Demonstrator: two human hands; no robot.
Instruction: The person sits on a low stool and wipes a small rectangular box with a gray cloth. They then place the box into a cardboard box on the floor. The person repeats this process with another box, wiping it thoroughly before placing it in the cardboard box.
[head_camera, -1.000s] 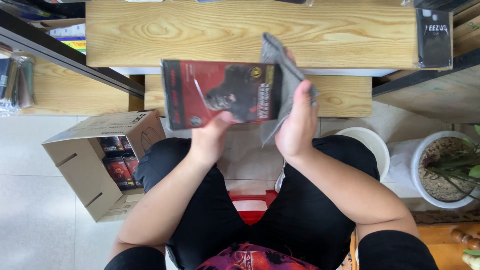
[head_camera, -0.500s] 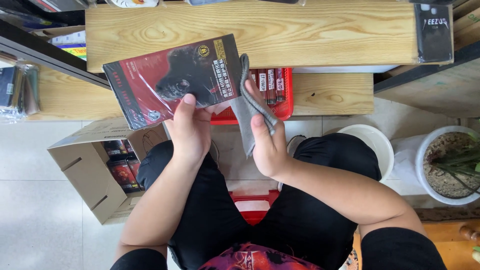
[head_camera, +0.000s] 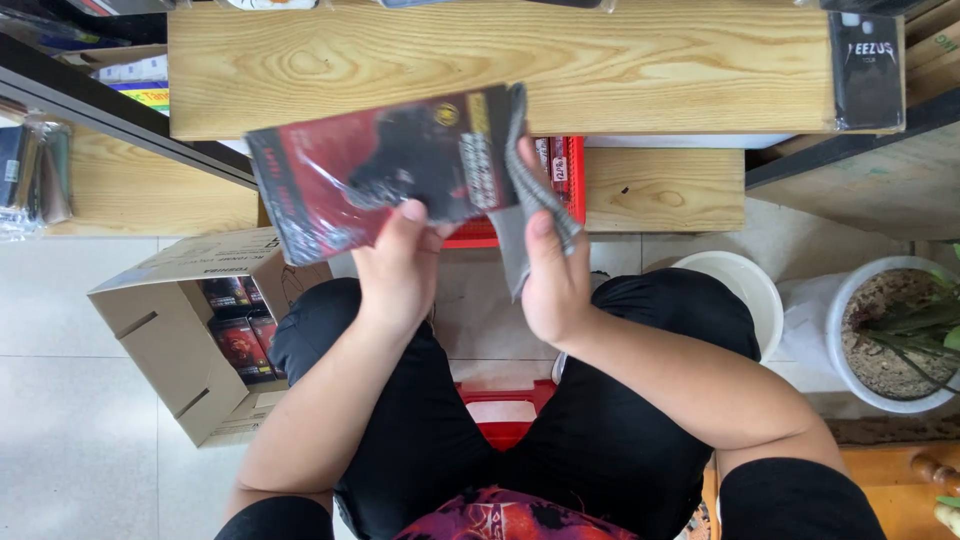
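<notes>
My left hand (head_camera: 400, 262) grips the lower edge of a flat red and black packet (head_camera: 385, 170) wrapped in shiny clear film, held up in front of me and tilted down to the left. My right hand (head_camera: 552, 275) holds a grey cloth (head_camera: 520, 205) against the packet's right end. Both hands hover above my knees in black trousers. Behind the packet a red tray (head_camera: 560, 165) with several packets sits on the lower wooden shelf (head_camera: 660, 190).
An open cardboard box (head_camera: 190, 330) with more red and black packets stands on the tiled floor at my left. A white bucket (head_camera: 740, 290) and a potted plant (head_camera: 895, 335) stand at my right. A wooden shelf (head_camera: 500, 60) runs across the top, with a black packet (head_camera: 865, 65) on it.
The packet has swung from level, to far left, and now back toward centre. My right hand with the cloth has moved from the packet's right side down to its right end.
</notes>
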